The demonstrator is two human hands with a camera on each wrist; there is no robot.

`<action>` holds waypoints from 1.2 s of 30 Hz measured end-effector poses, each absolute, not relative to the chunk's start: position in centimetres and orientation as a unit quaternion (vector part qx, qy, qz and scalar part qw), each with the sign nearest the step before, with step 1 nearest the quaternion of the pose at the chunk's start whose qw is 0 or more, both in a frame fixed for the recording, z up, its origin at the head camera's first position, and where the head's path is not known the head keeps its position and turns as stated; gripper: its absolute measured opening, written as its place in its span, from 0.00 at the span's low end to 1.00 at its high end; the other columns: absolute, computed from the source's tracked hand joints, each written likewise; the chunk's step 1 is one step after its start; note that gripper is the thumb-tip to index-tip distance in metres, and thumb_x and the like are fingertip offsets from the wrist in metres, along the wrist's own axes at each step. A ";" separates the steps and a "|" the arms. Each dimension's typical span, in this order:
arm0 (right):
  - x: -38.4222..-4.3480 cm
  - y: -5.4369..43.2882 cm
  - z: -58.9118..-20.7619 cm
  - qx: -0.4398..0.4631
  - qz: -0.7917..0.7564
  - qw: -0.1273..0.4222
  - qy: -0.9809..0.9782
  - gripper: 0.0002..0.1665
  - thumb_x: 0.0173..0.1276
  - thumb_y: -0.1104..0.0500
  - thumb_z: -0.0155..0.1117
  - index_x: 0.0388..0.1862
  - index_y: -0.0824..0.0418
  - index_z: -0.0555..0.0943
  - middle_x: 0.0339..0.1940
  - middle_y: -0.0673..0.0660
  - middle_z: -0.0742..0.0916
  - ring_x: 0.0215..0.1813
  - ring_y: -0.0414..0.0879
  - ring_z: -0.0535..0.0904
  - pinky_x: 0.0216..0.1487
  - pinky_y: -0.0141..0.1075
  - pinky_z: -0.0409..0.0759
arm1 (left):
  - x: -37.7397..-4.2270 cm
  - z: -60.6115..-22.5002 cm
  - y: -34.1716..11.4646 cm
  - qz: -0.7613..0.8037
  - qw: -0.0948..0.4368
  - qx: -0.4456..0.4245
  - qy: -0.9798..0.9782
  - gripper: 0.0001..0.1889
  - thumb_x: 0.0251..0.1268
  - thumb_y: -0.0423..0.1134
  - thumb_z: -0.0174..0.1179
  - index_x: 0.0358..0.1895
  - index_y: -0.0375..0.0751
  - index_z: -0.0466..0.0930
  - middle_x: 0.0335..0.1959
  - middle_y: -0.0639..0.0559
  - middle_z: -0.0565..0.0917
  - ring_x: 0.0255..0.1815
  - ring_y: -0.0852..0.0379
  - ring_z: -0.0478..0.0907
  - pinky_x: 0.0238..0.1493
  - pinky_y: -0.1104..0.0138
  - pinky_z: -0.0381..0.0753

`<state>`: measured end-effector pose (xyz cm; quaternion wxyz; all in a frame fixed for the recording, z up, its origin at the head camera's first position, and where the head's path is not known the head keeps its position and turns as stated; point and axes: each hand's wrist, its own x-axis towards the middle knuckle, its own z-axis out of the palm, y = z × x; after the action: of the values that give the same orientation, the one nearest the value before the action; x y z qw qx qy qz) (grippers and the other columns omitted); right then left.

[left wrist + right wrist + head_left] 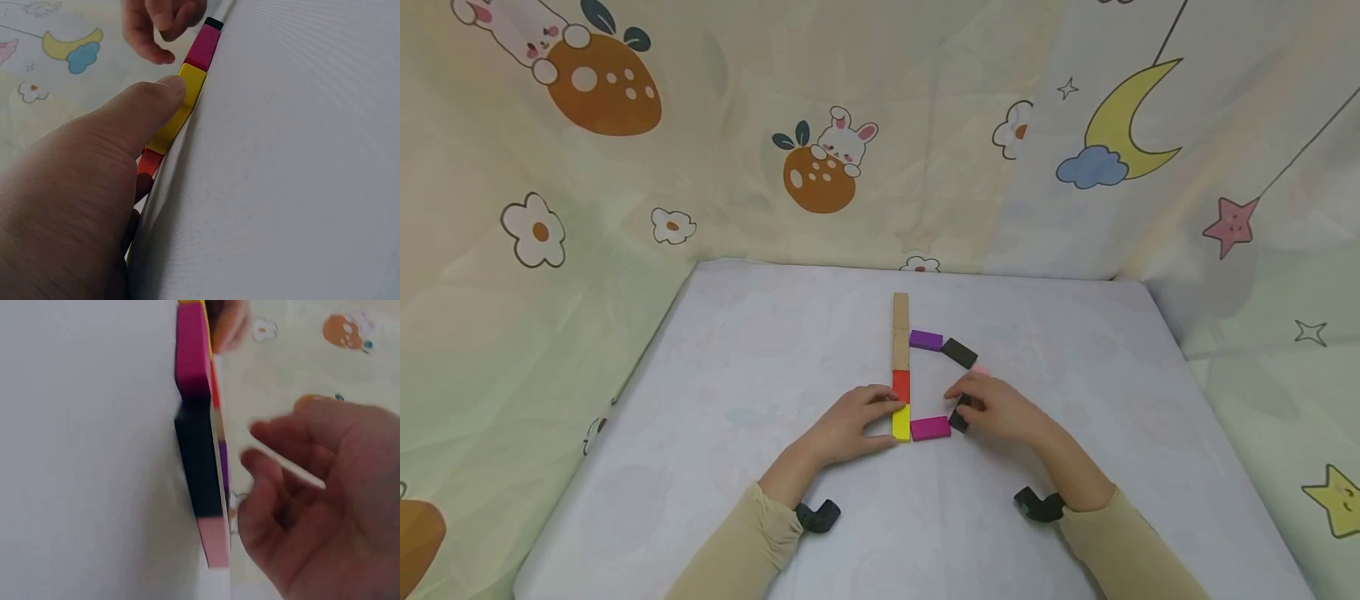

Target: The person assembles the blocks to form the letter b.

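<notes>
My left hand [859, 421] rests against the left side of a column of blocks. Its thumb touches the near end of the yellow block [901, 427], and its fingertips lie around the joint with the red block [901, 385]. My right hand [996, 407] hovers over a black block [957, 419], partly covering it. In the right wrist view, thumb and fingers stand apart from that black block [201, 462], with nothing between them. A magenta block [930, 428] lies between the yellow and black blocks. A pink block [214, 542] adjoins the black one, mostly hidden in the head view.
Two plain wooden blocks [901, 332] extend the column toward the back. A purple block [927, 340] and another black block [959, 352] curve off its right side. The blocks lie on a white-covered table [737, 333], with a patterned cloth [925, 125] behind.
</notes>
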<state>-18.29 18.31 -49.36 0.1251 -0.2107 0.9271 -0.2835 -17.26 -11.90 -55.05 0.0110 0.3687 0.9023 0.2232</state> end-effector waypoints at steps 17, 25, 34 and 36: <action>-22.1 20.3 -50.7 -0.078 -0.311 0.084 0.944 0.29 0.70 0.54 0.62 0.68 0.59 0.71 0.56 0.61 0.81 0.48 0.53 0.77 0.48 0.45 0.79 | -17.2 -55.1 -12.2 0.220 0.012 0.367 0.904 0.30 0.64 0.57 0.63 0.69 0.59 0.72 0.68 0.58 0.71 0.69 0.56 0.67 0.72 0.59 0.67; -23.9 19.7 -50.8 -0.062 -0.291 0.085 0.951 0.29 0.69 0.47 0.61 0.63 0.62 0.76 0.56 0.65 0.81 0.57 0.60 0.77 0.60 0.54 0.76 | -17.3 -55.3 -12.0 0.217 0.016 0.366 0.905 0.30 0.64 0.58 0.63 0.69 0.60 0.72 0.68 0.59 0.71 0.69 0.57 0.67 0.72 0.61 0.67; -24.5 19.7 -51.0 -0.061 -0.275 0.078 0.956 0.24 0.69 0.51 0.62 0.59 0.63 0.79 0.52 0.66 0.82 0.54 0.60 0.78 0.57 0.54 0.76 | -17.2 -55.5 -12.0 0.216 0.016 0.368 0.904 0.30 0.64 0.58 0.63 0.69 0.60 0.72 0.68 0.58 0.70 0.69 0.56 0.66 0.72 0.59 0.67; -24.5 19.7 -50.9 -0.063 -0.277 0.077 0.956 0.24 0.69 0.51 0.62 0.59 0.63 0.79 0.52 0.66 0.82 0.54 0.60 0.78 0.57 0.54 0.76 | -17.2 -55.5 -12.0 0.213 0.015 0.367 0.905 0.30 0.64 0.58 0.62 0.70 0.60 0.71 0.68 0.59 0.70 0.69 0.57 0.66 0.73 0.60 0.66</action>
<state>-24.51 19.70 -50.92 0.0766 -0.0630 0.9557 -0.2770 -17.18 -11.98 -55.55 0.0152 0.3670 0.9054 0.2128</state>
